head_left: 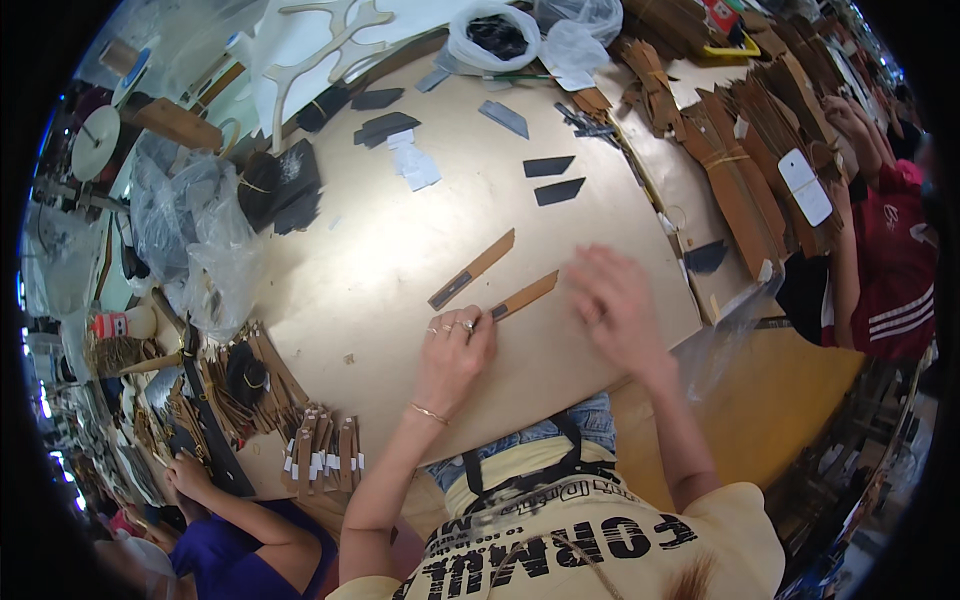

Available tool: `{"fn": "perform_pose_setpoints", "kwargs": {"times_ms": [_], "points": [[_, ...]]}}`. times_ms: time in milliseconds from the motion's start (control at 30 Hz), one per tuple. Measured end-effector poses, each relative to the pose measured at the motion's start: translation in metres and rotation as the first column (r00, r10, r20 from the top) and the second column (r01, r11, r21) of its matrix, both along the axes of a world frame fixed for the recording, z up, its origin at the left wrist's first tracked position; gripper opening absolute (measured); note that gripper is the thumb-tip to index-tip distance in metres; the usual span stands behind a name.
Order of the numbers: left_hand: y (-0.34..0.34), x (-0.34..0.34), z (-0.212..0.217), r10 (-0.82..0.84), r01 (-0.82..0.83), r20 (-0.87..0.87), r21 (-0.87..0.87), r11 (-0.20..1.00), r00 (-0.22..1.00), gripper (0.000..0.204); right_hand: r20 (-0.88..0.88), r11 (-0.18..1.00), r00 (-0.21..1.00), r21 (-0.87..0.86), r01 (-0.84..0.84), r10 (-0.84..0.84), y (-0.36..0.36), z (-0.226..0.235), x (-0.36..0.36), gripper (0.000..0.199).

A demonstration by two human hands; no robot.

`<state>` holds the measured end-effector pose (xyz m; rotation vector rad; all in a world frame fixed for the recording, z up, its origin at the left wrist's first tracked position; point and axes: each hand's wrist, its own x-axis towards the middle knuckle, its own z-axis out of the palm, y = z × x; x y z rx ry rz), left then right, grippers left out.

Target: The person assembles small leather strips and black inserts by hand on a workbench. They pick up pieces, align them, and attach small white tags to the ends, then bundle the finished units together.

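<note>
My left hand [455, 350] is at the middle of the table, its fingers closed on the lower end of a brown leather-like strip [530, 293]. A dark patch shows on this strip beside my fingertips. Just beyond, a second brown strip [482, 258] lies slanted, with a dark grey piece [456, 285] along its lower half. My right hand [612, 305] is to the right of the held strip, apart from it. Motion smears its fingers, so what they hold, if anything, cannot be made out. Farther back lie two dark slant-ended pieces [549, 167].
Dark pieces [385, 128] and white paper bits [414, 163] lie toward the back. A plastic bag [492, 38] holds dark material. Brown bundles [735, 180] line the right side. Tagged strips [322, 450] sit front left. Co-workers are at both sides, one in a red top [890, 265].
</note>
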<state>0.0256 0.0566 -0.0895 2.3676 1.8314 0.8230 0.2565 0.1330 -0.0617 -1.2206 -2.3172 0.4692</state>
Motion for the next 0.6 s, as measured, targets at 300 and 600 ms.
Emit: {"fn": "perform_pose_setpoints", "kwargs": {"times_ms": [300,600], "points": [[0.004,-0.017,0.024,0.395,0.059,0.535,-0.644,0.763,0.747,0.014,-0.529,0.834,0.698,-0.522,0.181,-0.483,0.029,0.013,0.038,0.024],[0.005,-0.021,0.024,0.508,0.083,0.544,-0.733,0.676,0.668,0.018,0.054,0.993,0.995,0.091,0.078,-0.083,0.044,0.007,0.010,0.034]]}}
